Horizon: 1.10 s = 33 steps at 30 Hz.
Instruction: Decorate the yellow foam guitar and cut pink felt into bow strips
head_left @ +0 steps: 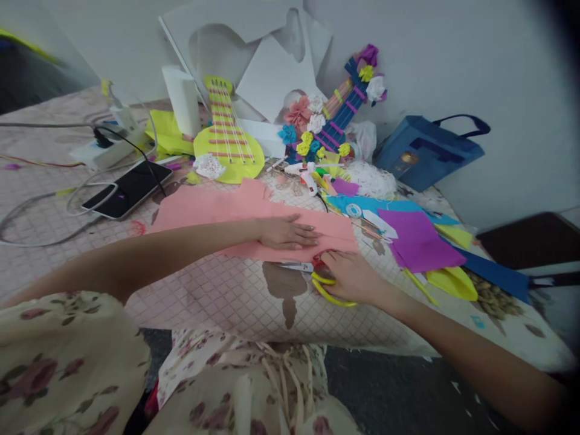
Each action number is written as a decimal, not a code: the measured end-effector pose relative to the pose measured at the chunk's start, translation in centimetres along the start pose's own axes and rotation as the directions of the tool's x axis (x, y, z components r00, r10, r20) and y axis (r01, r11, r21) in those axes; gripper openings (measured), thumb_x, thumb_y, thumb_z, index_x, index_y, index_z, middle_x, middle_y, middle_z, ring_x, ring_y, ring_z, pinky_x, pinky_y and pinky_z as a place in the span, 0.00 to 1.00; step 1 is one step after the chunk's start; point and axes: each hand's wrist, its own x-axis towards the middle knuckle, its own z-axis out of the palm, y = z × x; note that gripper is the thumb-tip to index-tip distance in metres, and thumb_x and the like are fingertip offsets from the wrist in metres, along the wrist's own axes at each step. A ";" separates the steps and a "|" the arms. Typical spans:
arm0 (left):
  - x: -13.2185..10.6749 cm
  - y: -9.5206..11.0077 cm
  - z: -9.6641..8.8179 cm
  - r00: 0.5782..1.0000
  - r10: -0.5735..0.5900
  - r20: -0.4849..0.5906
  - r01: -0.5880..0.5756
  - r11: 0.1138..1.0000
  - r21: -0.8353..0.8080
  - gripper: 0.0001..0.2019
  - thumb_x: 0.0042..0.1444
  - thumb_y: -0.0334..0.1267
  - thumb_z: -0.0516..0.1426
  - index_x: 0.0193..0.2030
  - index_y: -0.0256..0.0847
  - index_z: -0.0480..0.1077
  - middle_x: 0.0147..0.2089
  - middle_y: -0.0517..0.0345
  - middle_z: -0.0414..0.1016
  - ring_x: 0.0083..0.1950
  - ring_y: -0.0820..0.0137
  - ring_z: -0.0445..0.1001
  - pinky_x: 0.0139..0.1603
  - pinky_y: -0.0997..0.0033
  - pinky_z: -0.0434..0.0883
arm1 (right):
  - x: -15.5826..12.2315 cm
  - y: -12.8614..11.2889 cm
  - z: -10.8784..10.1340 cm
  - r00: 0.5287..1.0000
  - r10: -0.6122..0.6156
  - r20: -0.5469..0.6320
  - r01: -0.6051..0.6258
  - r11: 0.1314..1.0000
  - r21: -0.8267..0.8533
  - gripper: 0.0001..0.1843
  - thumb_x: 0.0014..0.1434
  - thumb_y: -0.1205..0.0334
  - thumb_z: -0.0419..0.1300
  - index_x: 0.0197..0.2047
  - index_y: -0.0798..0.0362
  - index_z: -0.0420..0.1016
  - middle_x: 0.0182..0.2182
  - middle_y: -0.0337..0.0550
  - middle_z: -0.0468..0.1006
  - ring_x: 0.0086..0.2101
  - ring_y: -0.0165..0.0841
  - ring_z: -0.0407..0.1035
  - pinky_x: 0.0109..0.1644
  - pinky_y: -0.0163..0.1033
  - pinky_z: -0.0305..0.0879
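A long pink felt sheet (217, 212) lies folded across the patterned cloth in front of me. My left hand (286, 232) rests flat on its right part, fingers stretched out and pressing it down. My right hand (352, 279) is wrapped round the yellow handles of a pair of scissors (322, 284), whose blades point left along the sheet's near edge.
Purple (417, 241), blue and yellow felt pieces lie to the right. Two paper guitars, yellow (226, 142) and blue with flowers (335, 115), stand at the back beside a glue gun (306, 175). A phone (129, 188), cables and power strip sit left; a blue bag (426, 151) right.
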 end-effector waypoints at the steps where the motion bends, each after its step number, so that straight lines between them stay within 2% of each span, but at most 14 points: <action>1: 0.0 0.1 -0.1 1.000 -0.007 0.002 0.007 1.000 -0.004 0.25 0.65 0.46 0.38 0.68 0.50 0.45 0.71 0.61 0.45 0.71 0.68 0.41 0.67 0.56 0.25 | 0.2 -0.1 0.0 1.000 0.000 0.004 0.000 1.000 0.002 0.20 0.52 0.50 0.59 0.43 0.55 0.66 0.38 0.49 0.77 0.39 0.42 0.71 0.39 0.41 0.61; 9: 0.0 0.3 -0.2 0.999 -0.042 0.034 0.043 0.999 -0.025 0.26 0.64 0.47 0.39 0.68 0.51 0.46 0.71 0.64 0.42 0.72 0.71 0.38 0.67 0.60 0.22 | 1.0 -0.9 -0.3 1.000 -0.014 -0.006 0.014 1.000 -0.024 0.20 0.53 0.50 0.58 0.43 0.57 0.67 0.36 0.50 0.77 0.38 0.43 0.72 0.36 0.40 0.61; 15: 0.0 -0.3 0.3 0.999 0.000 -0.035 -0.002 0.998 -0.057 0.24 0.64 0.46 0.43 0.67 0.55 0.49 0.70 0.65 0.47 0.71 0.69 0.44 0.68 0.57 0.25 | 0.8 -0.8 0.2 1.000 -0.020 0.019 0.021 0.998 -0.054 0.20 0.56 0.47 0.56 0.43 0.55 0.67 0.34 0.49 0.78 0.35 0.42 0.73 0.34 0.40 0.59; 19: 0.0 -0.3 0.4 0.998 -0.016 -0.053 0.011 0.995 -0.096 0.23 0.63 0.47 0.45 0.66 0.58 0.51 0.69 0.66 0.49 0.70 0.69 0.45 0.68 0.57 0.27 | 0.5 -1.0 0.3 1.000 -0.007 0.003 0.007 0.999 -0.040 0.19 0.56 0.47 0.56 0.42 0.55 0.67 0.36 0.49 0.78 0.37 0.43 0.72 0.35 0.40 0.59; 24: -0.1 0.3 -0.9 0.995 -0.005 -0.099 -0.001 0.998 -0.059 0.25 0.64 0.46 0.43 0.68 0.53 0.48 0.70 0.62 0.48 0.71 0.66 0.41 0.68 0.52 0.30 | 0.3 -1.2 -0.2 1.000 0.014 -0.022 -0.014 1.000 -0.022 0.18 0.54 0.50 0.57 0.41 0.55 0.67 0.38 0.50 0.77 0.39 0.42 0.72 0.37 0.40 0.60; 29: -2.2 1.1 -3.4 0.990 -0.083 -0.116 0.086 0.996 0.018 0.24 0.65 0.45 0.42 0.68 0.52 0.48 0.71 0.62 0.43 0.72 0.65 0.38 0.69 0.53 0.33 | 0.1 -1.2 -0.4 1.000 0.023 -0.019 -0.023 1.000 -0.011 0.18 0.53 0.53 0.58 0.43 0.56 0.66 0.38 0.49 0.77 0.39 0.42 0.72 0.37 0.40 0.59; 33: -5.0 1.5 -3.4 0.983 -0.159 -0.092 0.162 0.987 0.023 0.24 0.65 0.44 0.41 0.67 0.51 0.49 0.71 0.60 0.44 0.71 0.65 0.40 0.68 0.52 0.32 | 0.2 -1.3 -0.3 0.999 0.041 -0.029 -0.041 0.999 0.003 0.19 0.54 0.52 0.57 0.44 0.56 0.67 0.39 0.50 0.77 0.40 0.42 0.72 0.37 0.40 0.60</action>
